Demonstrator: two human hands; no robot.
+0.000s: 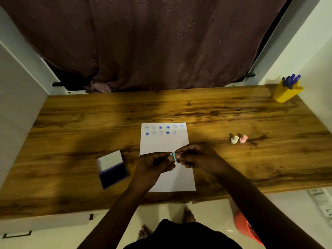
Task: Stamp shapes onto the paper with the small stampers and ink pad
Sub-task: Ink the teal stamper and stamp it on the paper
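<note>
Teal stamper (pixel 173 157) pinched between left hand (pixel 154 164) and right hand (pixel 196 157) over the paper (pixel 166 141).

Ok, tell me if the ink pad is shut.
No, the ink pad lies open on the table, lid folded back and the dark ink surface showing.

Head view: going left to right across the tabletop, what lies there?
Open ink pad → sheet of paper, with both hands holding a small blue stamper over it → white stamper → pink stamper → yellow pen cup.
</note>
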